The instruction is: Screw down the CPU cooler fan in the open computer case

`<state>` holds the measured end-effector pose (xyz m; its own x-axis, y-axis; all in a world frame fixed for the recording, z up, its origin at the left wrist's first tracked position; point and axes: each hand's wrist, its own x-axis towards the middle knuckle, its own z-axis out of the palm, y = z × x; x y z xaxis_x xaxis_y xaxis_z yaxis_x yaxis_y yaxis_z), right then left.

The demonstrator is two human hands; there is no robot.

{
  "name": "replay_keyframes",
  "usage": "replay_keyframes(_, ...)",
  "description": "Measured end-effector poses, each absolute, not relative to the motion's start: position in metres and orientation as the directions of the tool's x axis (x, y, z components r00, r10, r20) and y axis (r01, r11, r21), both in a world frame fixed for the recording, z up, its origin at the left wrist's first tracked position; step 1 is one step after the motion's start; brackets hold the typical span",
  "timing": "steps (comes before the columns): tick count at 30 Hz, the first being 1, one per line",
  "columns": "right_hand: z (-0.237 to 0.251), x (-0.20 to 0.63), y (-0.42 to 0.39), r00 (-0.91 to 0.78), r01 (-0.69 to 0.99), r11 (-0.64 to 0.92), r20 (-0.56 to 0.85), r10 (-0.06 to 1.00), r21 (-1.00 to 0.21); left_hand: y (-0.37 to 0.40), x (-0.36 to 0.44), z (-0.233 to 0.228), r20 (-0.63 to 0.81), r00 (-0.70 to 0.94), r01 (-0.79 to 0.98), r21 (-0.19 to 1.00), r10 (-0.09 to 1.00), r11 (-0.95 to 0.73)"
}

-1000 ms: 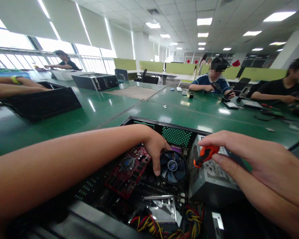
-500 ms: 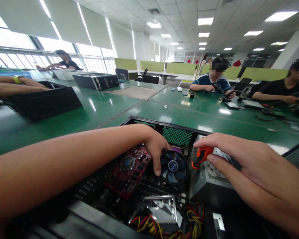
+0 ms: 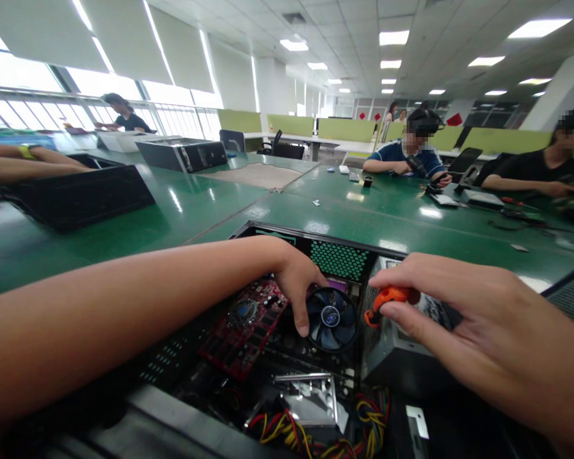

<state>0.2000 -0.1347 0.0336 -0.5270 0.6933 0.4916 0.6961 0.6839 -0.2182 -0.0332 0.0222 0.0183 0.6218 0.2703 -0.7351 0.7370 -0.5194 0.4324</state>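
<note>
- Fan: round, black frame, dark blue blades, pale hub sticker. Lies flat, face up, inside the open case, mid-scene, just left of the grey power supply box. Left hand rests on its left rim, a finger down along the near-left edge, thumb over the far edge.
- Screwdriver: orange handle with black grip bands; shaft hidden. Handle tilted, its lower end pointing down-left toward the fan's right edge. Sits just right of the fan, above the power supply's near-left corner. Right hand pinches the handle between thumb and fingers.
</note>
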Motion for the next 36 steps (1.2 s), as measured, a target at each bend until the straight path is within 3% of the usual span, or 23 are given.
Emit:
replay_keyframes(9, 0.028, 0.199, -0.135, -0.477, 0.724, 0.647, 0.504, 0.72, -0.239, 0.022, -0.033, 0.017, -0.743, 0.603, 0.754, 0.413, 0.289, -0.511)
replay_keyframes(19, 0.032, 0.204, -0.14, -0.529, 0.702, 0.664, 0.435, 0.729, -0.259, 0.025, -0.032, 0.016, -0.74, 0.605, 0.747, 0.4, 0.294, -0.531)
replay_keyframes(25, 0.027, 0.204, -0.143, -0.56, 0.659, 0.714, 0.482, 0.674, -0.234, 0.034, -0.034, 0.008, -0.704, 0.641, 0.714, 0.401, 0.306, -0.574)
replay_keyframes(30, 0.026, 0.194, -0.146, -0.573, 0.629, 0.725, 0.461, 0.677, -0.281, 0.039, -0.034, 0.004, -0.687, 0.657, 0.696, 0.392, 0.311, -0.602)
replay_keyframes(36, 0.036, 0.189, -0.139, -0.627, 0.605, 0.765, 0.46, 0.628, -0.221, 0.033, -0.032, 0.011, -0.693, 0.655, 0.686, 0.378, 0.301, -0.622)
